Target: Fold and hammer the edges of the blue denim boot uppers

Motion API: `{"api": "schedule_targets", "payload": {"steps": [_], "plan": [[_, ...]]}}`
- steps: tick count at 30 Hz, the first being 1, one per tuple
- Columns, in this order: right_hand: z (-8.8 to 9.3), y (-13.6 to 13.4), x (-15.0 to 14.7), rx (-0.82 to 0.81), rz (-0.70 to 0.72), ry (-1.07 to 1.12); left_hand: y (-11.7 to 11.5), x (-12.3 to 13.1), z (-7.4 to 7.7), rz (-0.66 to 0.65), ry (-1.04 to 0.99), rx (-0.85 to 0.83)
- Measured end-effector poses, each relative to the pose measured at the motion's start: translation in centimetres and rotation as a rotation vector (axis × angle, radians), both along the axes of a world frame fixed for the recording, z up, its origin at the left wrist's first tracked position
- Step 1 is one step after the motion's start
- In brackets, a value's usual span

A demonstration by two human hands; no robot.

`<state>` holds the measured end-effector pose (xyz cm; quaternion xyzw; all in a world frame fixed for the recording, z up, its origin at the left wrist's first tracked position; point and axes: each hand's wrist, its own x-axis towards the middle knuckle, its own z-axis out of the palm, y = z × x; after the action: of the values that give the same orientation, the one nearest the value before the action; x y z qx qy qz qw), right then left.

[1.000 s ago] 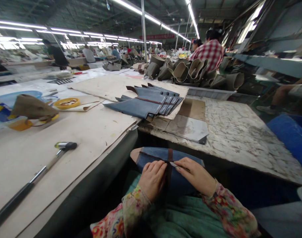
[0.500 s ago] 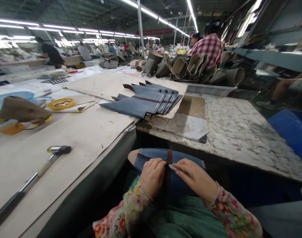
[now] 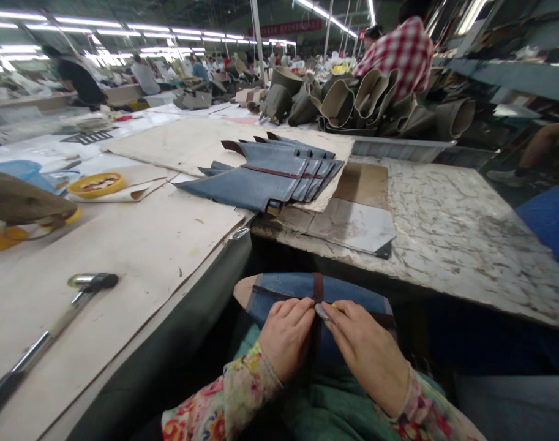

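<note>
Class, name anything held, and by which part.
Right hand: a small tool, behind its pale tip. Left hand: rests on the blue piece; hold unclear.

Person's left forearm (image 3: 242,395) and right forearm (image 3: 426,404), both sleeved, slant inward from below; left hand (image 3: 286,337) back up, fingers bunched side by side and curled over; right hand (image 3: 368,349) angled leftward, fingers drawn into a pinch, tips just beside the left's.
</note>
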<state>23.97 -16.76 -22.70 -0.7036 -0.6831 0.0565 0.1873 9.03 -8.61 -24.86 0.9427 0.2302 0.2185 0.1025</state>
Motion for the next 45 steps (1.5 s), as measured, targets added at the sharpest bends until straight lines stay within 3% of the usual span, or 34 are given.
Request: {"api": "schedule_targets", "payload": {"steps": [4, 8, 18, 22, 28, 37, 45], "plan": [[-0.3, 0.3, -0.8, 0.018, -0.071, -0.167, -0.1, 0.1, 0.2, 0.015, 0.05, 0.007], [-0.3, 0.9, -0.8, 0.0, -0.051, -0.281, -0.2, 0.2, 0.4, 0.018, 0.071, 0.018], [-0.6, -1.5, 2.2, 0.094, 0.042, -0.216, -0.5, -0.7, 0.3, 0.055, 0.028, 0.033], [0.4, -1.5, 3.0, 0.09, 0.097, -0.133, -0.2, -1.4, 0.1, 0.101, -0.015, 0.058], [2.2, 0.5, 1.3, 0.108, 0.233, -0.051, -0.1, -2.3, 0.0, 0.128, 0.004, 0.083], [0.7, 3.3, -0.7, 0.105, 0.258, -0.012, 0.2, -3.2, 0.3, 0.171, 0.051, 0.083], [0.9, 5.4, -3.2, 0.053, 0.288, 0.013, 1.7, -5.3, 0.2, 0.267, 0.024, 0.11]]}}
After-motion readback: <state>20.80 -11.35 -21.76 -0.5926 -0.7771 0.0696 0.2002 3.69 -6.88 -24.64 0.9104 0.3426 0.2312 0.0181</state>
